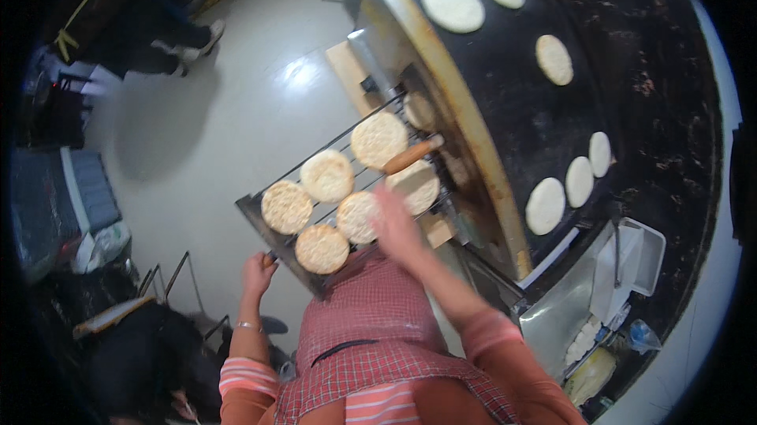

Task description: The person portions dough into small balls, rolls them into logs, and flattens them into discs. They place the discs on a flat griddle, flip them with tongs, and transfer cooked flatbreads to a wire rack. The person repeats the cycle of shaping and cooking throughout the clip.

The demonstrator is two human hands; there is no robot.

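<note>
A metal rack (331, 241) of dark bars is pulled out from beneath the griddle, with several round flatbreads lying on it. My left hand (258, 273) is closed on the rack's handle at its near left end. Over the flatbread (358, 217) in the lower middle of the rack is my right hand (393, 218), blurred; whether its fingers grip that bread is unclear. Just beyond it, a wooden handle (412, 156) lies above two more breads. The dark griddle (502, 111) at the right bears several pale dough rounds (453, 6) and a browner one (554, 59).
The griddle's raised metal rim (455, 88) curves beside the rack. A metal tray (547, 318) and a white plastic container (647, 256) sit at the lower right. Another person (148, 360) is at the lower left; a person's legs (189, 46) show at the upper left.
</note>
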